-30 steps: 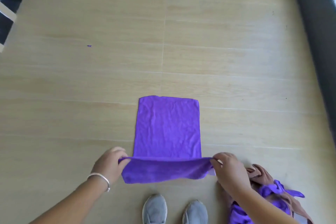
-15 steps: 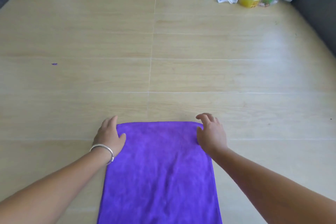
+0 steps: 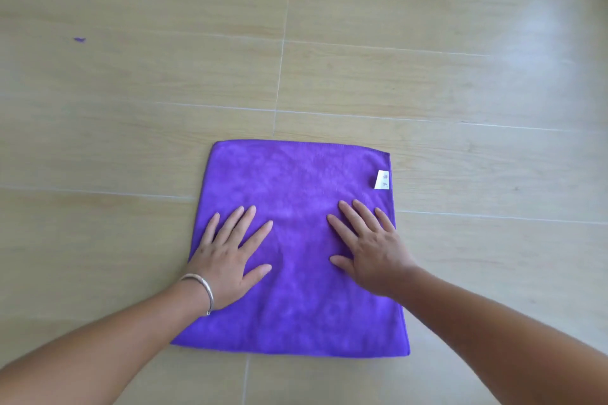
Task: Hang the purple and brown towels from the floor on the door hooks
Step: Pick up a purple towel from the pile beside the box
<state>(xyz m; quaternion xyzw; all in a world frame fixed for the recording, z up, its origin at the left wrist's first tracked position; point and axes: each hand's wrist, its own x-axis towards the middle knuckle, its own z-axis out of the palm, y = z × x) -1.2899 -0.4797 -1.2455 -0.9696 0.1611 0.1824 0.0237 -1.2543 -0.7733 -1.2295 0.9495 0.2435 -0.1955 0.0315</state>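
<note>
The purple towel (image 3: 296, 240) is laid flat on the floor (image 3: 131, 108), folded into a near-square, at the centre of the view and reaching toward 6 o'clock. Its far edge runs straight across, and its near edge lies between the two forearms. A white tag (image 3: 381, 179) is seen at the towel's 2 o'clock corner, lying on the cloth just inside the right edge.

The left hand (image 3: 230, 256) is pressed flat on the towel's left side, at about 8 o'clock from the towel's middle, with the fingers straight and spread and the thumb pointed inward. A bracelet (image 3: 201, 289) is worn on the left wrist. The right hand (image 3: 371, 250) is pressed flat on the towel's right side, at about 4 o'clock from the towel's middle, with the fingers likewise straight and spread. The hands are kept apart, with bare purple cloth between them; nothing is gripped by either.

A small purple scrap (image 3: 79, 39) is seen on the floor toward 10 o'clock, well apart from the towel. The brown towel cannot be seen.
</note>
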